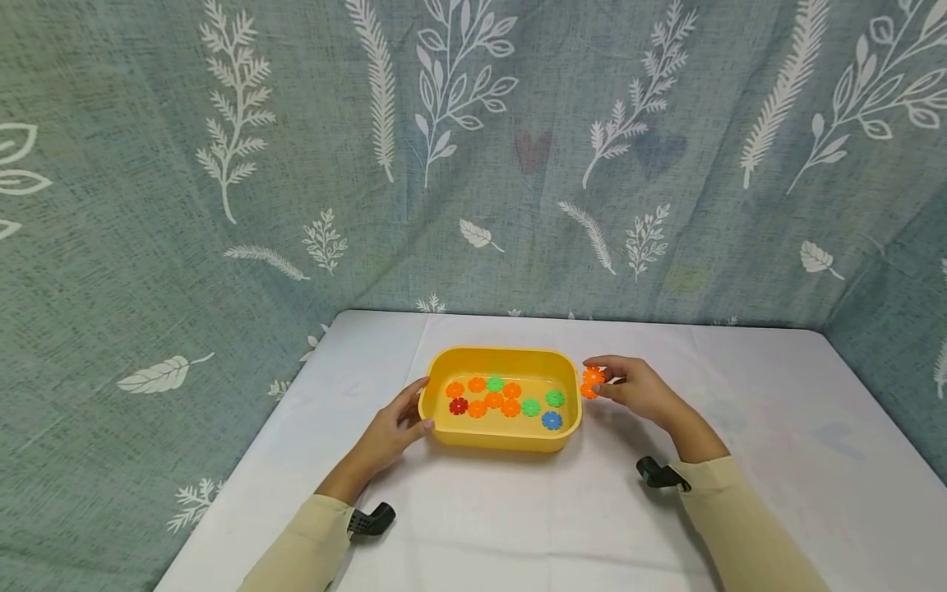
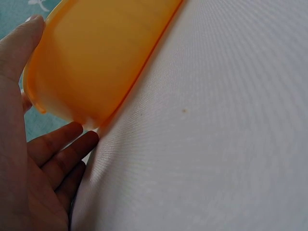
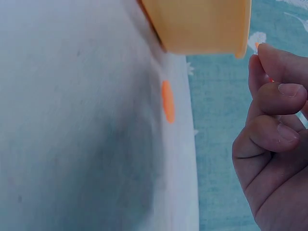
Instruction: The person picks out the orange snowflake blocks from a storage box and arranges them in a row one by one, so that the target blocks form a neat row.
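Note:
A yellow plastic basin (image 1: pixel 500 441) sits on the white table, with flower-shaped plastic discs lying flat on its floor: several orange (image 1: pixel 493 400), several green (image 1: pixel 530 407), one red (image 1: pixel 459 406) and one blue (image 1: pixel 552 420). At its left end my left hand (image 1: pixel 392 429) holds the basin, thumb at the front corner and fingers along the end wall (image 2: pixel 91 57). Just beyond the right end, my right hand (image 1: pixel 638 390) pinches an orange disc (image 1: pixel 594 376) between thumb and index finger. Another orange disc (image 3: pixel 167 101) lies on the table below that hand.
White cloth covers the table (image 1: pixel 473 518). A grey-green curtain (image 1: pixel 473 271) with white leaf prints hangs behind it and at both sides. Black wrist devices (image 1: pixel 372 520) show at the cuffs of the beige sleeves (image 1: pixel 303 543).

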A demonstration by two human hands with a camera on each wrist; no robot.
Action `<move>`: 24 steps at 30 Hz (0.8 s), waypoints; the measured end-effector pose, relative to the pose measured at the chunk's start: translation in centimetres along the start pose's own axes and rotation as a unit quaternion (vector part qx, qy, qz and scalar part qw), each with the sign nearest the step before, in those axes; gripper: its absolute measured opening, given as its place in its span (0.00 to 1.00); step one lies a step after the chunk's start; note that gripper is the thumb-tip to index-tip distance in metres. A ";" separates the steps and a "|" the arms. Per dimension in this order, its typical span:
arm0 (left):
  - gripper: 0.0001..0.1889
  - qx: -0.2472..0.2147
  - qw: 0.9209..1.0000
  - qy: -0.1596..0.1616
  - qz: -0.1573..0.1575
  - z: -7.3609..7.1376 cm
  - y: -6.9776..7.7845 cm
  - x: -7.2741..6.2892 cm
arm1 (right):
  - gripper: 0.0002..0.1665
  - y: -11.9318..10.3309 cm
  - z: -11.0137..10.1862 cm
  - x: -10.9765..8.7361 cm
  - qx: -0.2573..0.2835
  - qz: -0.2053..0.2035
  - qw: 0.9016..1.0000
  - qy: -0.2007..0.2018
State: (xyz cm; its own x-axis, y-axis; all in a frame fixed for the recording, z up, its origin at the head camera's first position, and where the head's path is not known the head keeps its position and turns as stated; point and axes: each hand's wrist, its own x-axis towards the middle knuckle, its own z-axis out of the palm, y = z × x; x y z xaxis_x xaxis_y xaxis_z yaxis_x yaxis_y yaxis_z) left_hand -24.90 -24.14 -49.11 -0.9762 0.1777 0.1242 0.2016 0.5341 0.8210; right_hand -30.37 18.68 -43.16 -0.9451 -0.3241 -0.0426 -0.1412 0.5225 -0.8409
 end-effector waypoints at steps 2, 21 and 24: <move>0.39 -0.001 1.000 -0.001 0.001 0.0 0.0 0.0 | 0.27 0.3 -0.2 0.0 0.002 0.005 1.000 0.001; 0.39 0.009 1.000 0.003 0.003 0.0 -0.1 0.0 | 0.27 2.4 -0.5 0.2 -0.013 0.014 1.000 0.016; 0.39 0.006 1.000 0.002 0.000 -0.1 0.0 -0.1 | 0.27 2.6 -0.4 0.3 -0.024 0.026 0.999 0.015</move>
State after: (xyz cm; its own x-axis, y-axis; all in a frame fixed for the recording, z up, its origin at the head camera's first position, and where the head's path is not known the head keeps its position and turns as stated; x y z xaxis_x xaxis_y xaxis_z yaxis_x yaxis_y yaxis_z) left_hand -24.83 -24.22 -49.12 -0.9767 0.1737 0.1263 0.2020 0.5438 0.8145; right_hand -31.15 20.29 -45.16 -0.9598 -0.2723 -0.0689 -0.1049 0.5752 -0.8112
